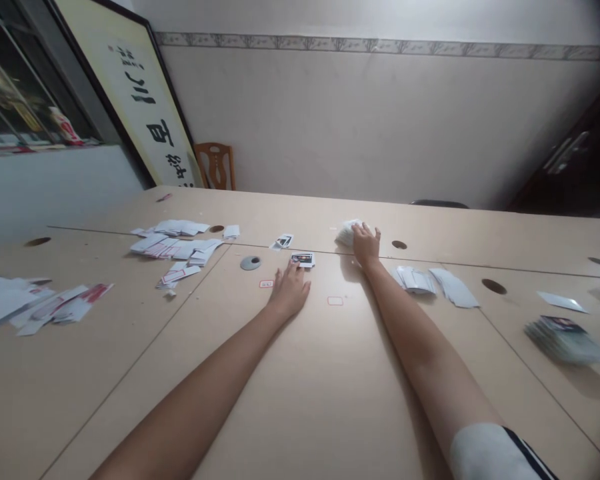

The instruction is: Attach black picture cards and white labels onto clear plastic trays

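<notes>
My left hand (290,291) lies on the table with its fingers stretched out, the fingertips touching the near edge of a small stack of white-bordered picture cards (303,257). Just beyond and to the left lie a few more picture cards (283,241). Farther out on the right, my right hand (367,245) has its fingers closed over a whitish stack of what look like thin sleeves or cards (347,231); its exact kind is unclear. A small red-outlined sticker (267,284) is beside my left hand, and another red-outlined label (335,301) sits between my forearms.
White paper slips (175,248) are heaped to the left, with more papers (70,310) at the far left. Flat white packets (415,280) lie by my right forearm. A blurred stack of cards (563,339) stands at the right. Cable holes dot the wooden table (290,413).
</notes>
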The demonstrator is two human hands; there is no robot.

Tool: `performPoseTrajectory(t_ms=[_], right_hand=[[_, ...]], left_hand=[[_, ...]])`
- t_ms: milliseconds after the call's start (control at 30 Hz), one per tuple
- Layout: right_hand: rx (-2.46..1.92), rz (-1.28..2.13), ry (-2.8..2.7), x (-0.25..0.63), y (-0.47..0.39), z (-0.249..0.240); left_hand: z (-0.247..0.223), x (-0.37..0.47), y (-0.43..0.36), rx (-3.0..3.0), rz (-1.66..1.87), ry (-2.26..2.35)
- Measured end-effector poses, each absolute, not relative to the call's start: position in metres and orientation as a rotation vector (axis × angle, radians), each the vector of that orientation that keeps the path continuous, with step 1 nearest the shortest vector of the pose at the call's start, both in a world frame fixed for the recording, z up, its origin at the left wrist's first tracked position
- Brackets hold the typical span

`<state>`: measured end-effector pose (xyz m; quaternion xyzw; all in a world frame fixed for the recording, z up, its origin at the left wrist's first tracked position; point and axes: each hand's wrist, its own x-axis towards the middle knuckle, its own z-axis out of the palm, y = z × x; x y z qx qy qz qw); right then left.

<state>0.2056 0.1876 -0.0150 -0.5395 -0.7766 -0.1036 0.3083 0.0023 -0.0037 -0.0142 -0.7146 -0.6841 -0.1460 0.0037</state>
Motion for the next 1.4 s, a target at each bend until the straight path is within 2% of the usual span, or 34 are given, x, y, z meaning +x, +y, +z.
performPoseTrajectory(t_ms=[167, 367, 500, 900, 1133, 1233, 1400], right_hand=[[-1.393, -0.265, -1.963, 0.209, 0.182, -0.005], [-1.358, -0.258, -1.638, 0.211, 0.159, 0.037], [-1.269, -0.182, -1.717, 0.208, 0.13, 0.055], [-0.98, 0.28, -2.088, 0.228, 0.006, -0.009], [-0.945, 0.421, -2.127, 0.221, -0.023, -0.01], [-0.917, 0.479, -1.961, 0.222, -0.025, -0.005], [-0.805, 1.085, -1.556, 0.226, -0.021, 0.0]], left_hand=[[-0.01, 0.004, -0.006, -2.201, -0.507, -2.143], [-0.009, 0.004, -0.006, -2.141, -0.619, -2.134], [-0.003, 0.006, -0.009, -2.075, -0.707, -2.116], [0.006, 0.01, -0.013, -2.122, -0.836, -1.911], [0.003, 0.01, -0.015, -2.232, -1.019, -1.503], [0.003, 0.014, -0.019, -2.191, -1.084, -1.297], [0.011, 0.028, -0.033, -2.153, -0.953, -1.03]])
